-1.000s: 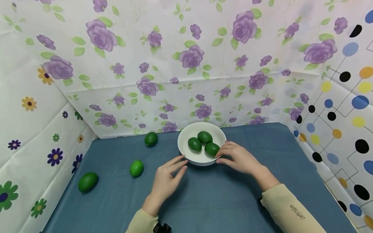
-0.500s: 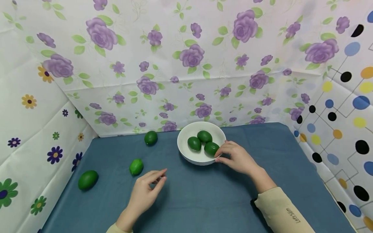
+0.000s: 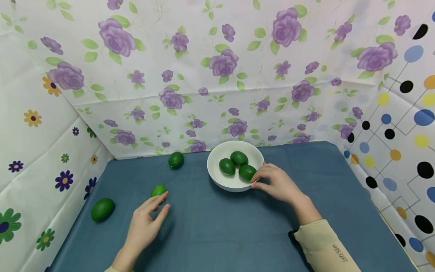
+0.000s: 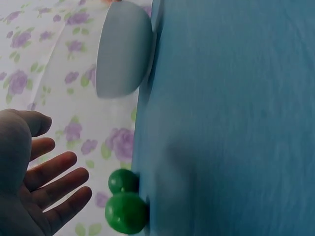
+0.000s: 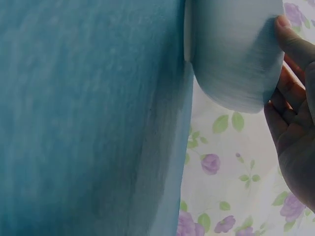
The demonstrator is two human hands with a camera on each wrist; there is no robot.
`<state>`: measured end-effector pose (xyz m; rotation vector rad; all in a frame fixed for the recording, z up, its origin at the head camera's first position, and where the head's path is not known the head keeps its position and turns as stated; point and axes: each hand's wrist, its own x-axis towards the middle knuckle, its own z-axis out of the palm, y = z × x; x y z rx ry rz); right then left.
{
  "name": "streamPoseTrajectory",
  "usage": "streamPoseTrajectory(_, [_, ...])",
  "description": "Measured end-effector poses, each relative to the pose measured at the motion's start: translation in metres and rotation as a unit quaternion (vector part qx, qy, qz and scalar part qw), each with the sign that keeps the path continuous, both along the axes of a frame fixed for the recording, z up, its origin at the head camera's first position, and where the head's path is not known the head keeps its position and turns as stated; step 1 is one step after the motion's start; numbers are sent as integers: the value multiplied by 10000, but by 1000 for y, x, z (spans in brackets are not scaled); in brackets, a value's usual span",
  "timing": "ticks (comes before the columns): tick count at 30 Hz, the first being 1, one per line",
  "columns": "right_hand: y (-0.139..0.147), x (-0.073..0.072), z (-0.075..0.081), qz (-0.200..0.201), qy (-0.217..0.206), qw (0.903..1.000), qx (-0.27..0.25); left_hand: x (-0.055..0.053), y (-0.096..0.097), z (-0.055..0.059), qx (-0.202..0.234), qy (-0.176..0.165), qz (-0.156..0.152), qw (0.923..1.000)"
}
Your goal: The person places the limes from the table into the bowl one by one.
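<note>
A white bowl point(image 3: 219, 179) stands near the back of the blue-covered table, with three dark green fruits point(image 3: 227, 166) inside. My right hand point(image 3: 279, 184) pinches its right rim between thumb and fingers; the right wrist view shows the thumb on the bowl's outer side point(image 5: 236, 54). At the left, my left hand point(image 3: 144, 223) reaches over the table with fingers extended and apart, holding nothing. Its fingertips overlap a bright green lime point(image 3: 158, 189) in the head view, partly hiding it. In the left wrist view the palm and spread fingers show beside the lime point(image 4: 126, 213).
A dark green round fruit point(image 3: 176, 160) lies near the back edge, left of the bowl. Farther left is a larger dark green oval fruit point(image 3: 103, 210). A floral sheet point(image 3: 204, 75) hangs behind the table, with patterned sheets on both sides.
My left hand has left the bowl's side and moved left to the bright green lime. The right hand keeps its place at the bowl rim; the bowl and fruits stay put.
</note>
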<state>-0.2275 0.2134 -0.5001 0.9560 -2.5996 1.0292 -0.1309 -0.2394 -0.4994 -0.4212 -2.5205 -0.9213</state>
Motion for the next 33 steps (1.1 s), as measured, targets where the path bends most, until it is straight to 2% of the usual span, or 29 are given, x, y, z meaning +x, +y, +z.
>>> streamPoseTrajectory(10, [2,7,4,-303,86,9990,-329,-4,-15,3,9,118,224,9997])
streamPoseTrajectory(17, [8,8,7,-362,103,9992,-112,-7,-19,7,-124,67,276,9995])
streamPoseTrajectory(21, [10,8,10,-283,-41,9996,-8,-8,-21,9,-191,-276,348,9988])
streamPoseTrajectory(27, [10,4,7,-167,-166,9997,-1,-14,-27,7,-439,-1030,366,9930])
streamPoseTrajectory(30, [10,4,8,-78,-47,9998,183,-16,-27,4,-454,-1236,291,9909])
streamPoseTrajectory(33, [9,5,10,20,191,9988,456,-17,-26,1,-444,-1288,249,9904])
